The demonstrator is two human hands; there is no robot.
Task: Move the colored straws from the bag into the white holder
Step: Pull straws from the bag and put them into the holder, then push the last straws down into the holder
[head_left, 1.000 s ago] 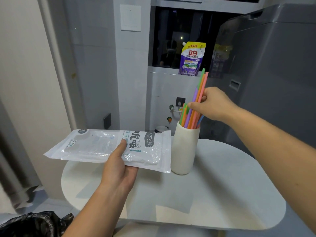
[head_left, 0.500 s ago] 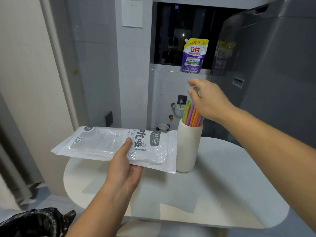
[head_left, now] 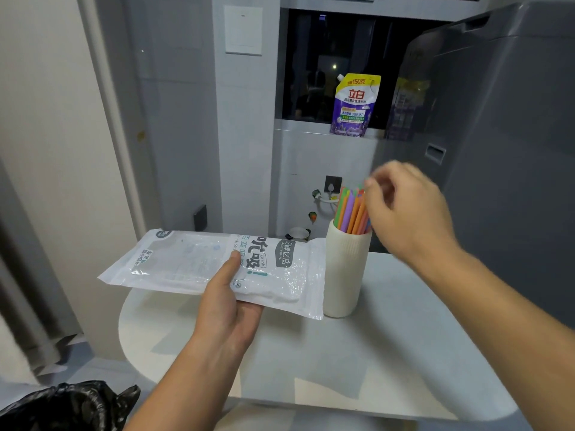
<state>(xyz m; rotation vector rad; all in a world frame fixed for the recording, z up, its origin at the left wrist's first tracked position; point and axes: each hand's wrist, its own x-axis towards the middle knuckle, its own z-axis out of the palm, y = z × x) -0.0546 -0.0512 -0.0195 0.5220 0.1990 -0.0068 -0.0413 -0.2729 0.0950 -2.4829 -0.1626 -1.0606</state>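
While the left hand (head_left: 228,315) holds the bag (head_left: 214,269) flat above the left part of the surface (head_left: 357,362), its grip is closed on the near edge of the bag, thumb pressed on top beside the printed label and the other fingers hidden underneath. The bag is a clear and white plastic pouch lying roughly level, its right end just beside the white holder (head_left: 345,269); whether any straws are left inside it cannot be told. The white holder, a ribbed cylinder, stands upright on the surface towards its far edge. The colored straws (head_left: 351,211), in green, orange, purple and blue, stand bunched in the holder and lean slightly to the right, their upper ends well above its rim. The right hand (head_left: 407,213) hangs at the top of the straws, blurred, with the fingers loosely curled and spread; the fingertips (head_left: 371,183) are at the straw tips, and no straw can be seen pinched between them. Behind the surface, a purple and yellow pouch (head_left: 354,104) stands on a ledge in front of a dark window (head_left: 308,66), a grey appliance (head_left: 497,135) fills the right side, and a black plastic bag (head_left: 65,405) lies at lower left.
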